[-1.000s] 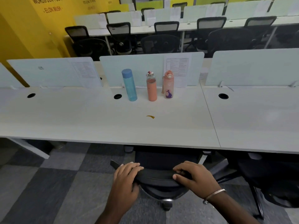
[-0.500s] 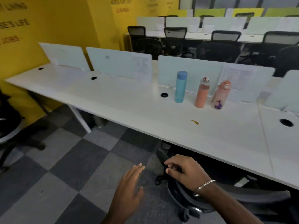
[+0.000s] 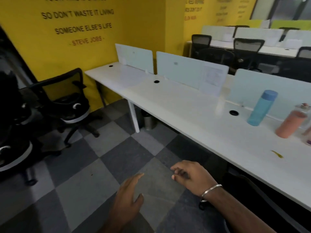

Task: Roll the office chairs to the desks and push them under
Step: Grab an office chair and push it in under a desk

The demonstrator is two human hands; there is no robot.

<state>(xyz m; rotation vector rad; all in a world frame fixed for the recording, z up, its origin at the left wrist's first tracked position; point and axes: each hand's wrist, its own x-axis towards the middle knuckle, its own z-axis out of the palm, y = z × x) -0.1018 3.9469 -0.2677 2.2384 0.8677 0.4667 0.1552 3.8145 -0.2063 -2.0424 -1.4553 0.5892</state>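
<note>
Black mesh-backed office chairs on castors (image 3: 67,105) stand well to the left of both hands, one against the yellow wall (image 3: 134,22) and a second, mostly cut off by the frame edge, nearer the person, neither of them at the long white desk (image 3: 193,115). The left hand (image 3: 127,199) hangs over the grey checkered carpet (image 3: 84,190) with straight, spread fingers holding nothing, and the right hand (image 3: 191,177), a metal bangle (image 3: 211,190) on its wrist, floats just beside it with loosely curled, empty fingers. Beyond the right hand on the desktop stand a blue cylindrical bottle (image 3: 261,108) and an orange bottle (image 3: 291,123), and under the desk edge to that hand's right sits a dark chair (image 3: 249,190).
</note>
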